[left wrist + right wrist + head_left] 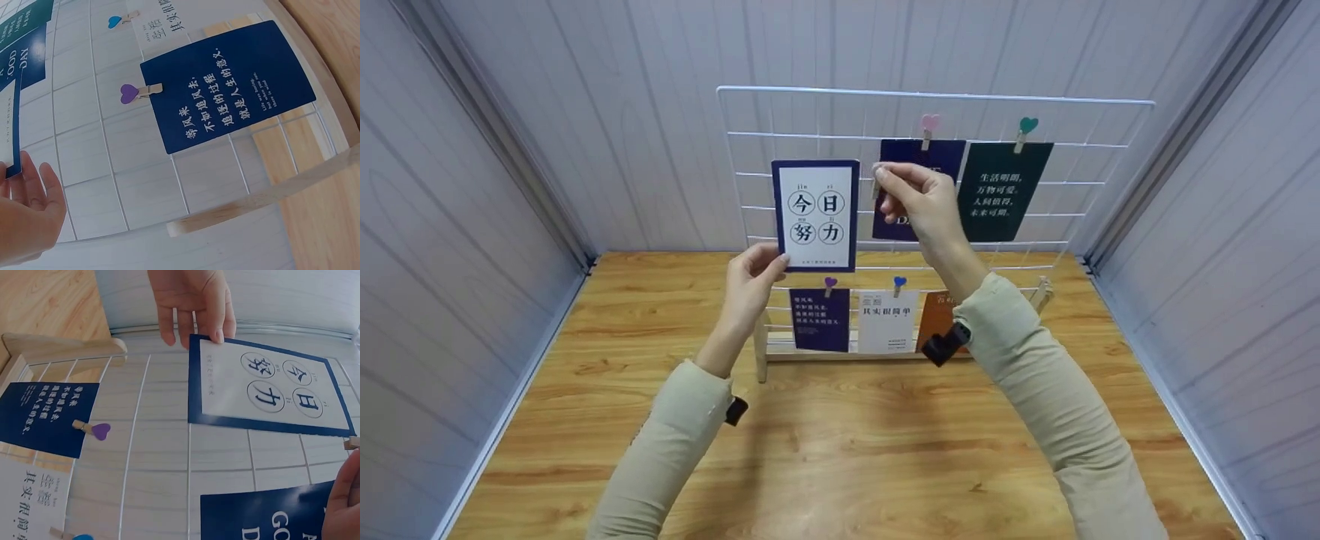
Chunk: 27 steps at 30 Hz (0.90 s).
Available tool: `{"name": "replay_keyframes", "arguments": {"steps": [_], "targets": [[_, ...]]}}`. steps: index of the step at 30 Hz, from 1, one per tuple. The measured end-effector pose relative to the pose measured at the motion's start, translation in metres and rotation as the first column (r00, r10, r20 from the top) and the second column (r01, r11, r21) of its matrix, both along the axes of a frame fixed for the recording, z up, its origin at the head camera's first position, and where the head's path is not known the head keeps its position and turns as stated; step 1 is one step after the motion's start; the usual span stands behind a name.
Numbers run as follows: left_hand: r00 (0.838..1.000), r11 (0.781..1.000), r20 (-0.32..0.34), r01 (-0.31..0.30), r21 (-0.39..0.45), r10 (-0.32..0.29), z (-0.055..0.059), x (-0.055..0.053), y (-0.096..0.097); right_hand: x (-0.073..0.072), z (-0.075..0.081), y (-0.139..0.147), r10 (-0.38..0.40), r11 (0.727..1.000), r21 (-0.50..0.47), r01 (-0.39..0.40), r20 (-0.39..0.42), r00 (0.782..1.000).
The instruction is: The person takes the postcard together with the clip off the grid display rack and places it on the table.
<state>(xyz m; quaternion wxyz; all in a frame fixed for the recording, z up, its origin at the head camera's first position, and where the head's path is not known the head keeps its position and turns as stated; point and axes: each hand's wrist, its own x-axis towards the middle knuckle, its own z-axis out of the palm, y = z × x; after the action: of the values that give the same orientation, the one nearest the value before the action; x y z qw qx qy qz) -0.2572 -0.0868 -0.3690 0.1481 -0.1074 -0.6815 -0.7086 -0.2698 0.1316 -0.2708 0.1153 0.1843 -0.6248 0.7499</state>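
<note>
A white card with a blue border [816, 216] stands upright in front of the wire grid rack. Its lower left corner is pinched between the thumb and fingers of my left hand [750, 281]. To the right of the card, my right hand [926, 206] pinches a small wooden clothespin [351, 444], mostly hidden by the fingers. In the right wrist view the clothespin's tip is close to the card's corner; whether it touches cannot be told. Behind my right hand a dark blue card [898, 225] hangs from a clothespin with a pink heart [930, 122].
The white grid rack [810, 90] stands on a wood-grain surface [840, 450]. On it hang a green card [1009, 202], a purple-blue card [821, 322], a white card [887, 330] and an orange card [937, 311] partly behind my right arm. Panel walls enclose the back and sides.
</note>
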Motion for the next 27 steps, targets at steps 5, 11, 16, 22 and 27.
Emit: {"name": "replay_keyframes", "arguments": {"steps": [5,11,16,22,27], "targets": [[1.000,1.000,-0.007,0.019,0.001,-0.019,-0.003,0.005,-0.004,0.004,-0.010,0.013,-0.005,1.000,0.019,0.005,-0.001,1.000],[1.000,1.000,0.008,0.017,0.007,-0.017,-0.007,0.010,-0.009,0.008,-0.020,0.033,-0.017,1.000,0.015,0.017,0.017,1.000],[1.000,1.000,0.021,0.004,0.010,-0.004,-0.011,0.013,-0.015,0.010,-0.028,0.051,-0.051,0.999,-0.004,0.051,0.043,0.998],[0.999,1.000,0.031,0.011,0.022,-0.012,-0.017,0.019,-0.024,0.014,-0.038,0.071,-0.066,0.998,-0.007,0.066,0.050,0.997],[0.999,1.000,0.055,-0.001,0.010,0.000,-0.021,0.025,-0.030,0.020,-0.045,0.086,-0.081,0.996,-0.040,0.085,0.085,0.993]]}}
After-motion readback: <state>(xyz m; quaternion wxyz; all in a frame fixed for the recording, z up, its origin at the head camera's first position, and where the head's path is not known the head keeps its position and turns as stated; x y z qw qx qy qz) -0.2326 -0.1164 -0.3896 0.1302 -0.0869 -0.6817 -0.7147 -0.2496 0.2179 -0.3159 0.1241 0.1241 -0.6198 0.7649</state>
